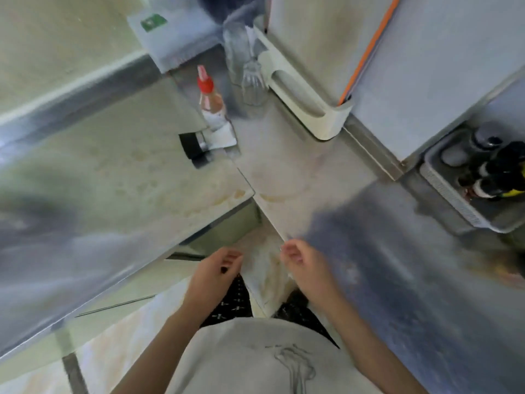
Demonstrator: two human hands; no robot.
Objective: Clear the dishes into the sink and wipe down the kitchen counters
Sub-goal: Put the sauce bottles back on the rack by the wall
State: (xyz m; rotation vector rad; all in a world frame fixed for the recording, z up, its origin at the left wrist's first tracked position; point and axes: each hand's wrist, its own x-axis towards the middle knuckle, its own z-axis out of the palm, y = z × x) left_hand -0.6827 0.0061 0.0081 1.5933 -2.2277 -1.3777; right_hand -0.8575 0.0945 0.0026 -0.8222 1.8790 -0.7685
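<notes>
Counters (pixel 159 177) meet at a corner just ahead of me, pale, smooth and blotched with brownish dried rings. Between my left hand (pixel 216 268) and right hand (pixel 298 257) hangs a thin, crumpled whitish cloth (pixel 267 271). Both sets of fingers are curled and seem to pinch its edges, though blur leaves me unsure. Wiping toward the far corner risks toppling the tall red-capped bottle (pixel 210 100) and clear glasses (pixel 251 86), all slick and narrow-based.
</notes>
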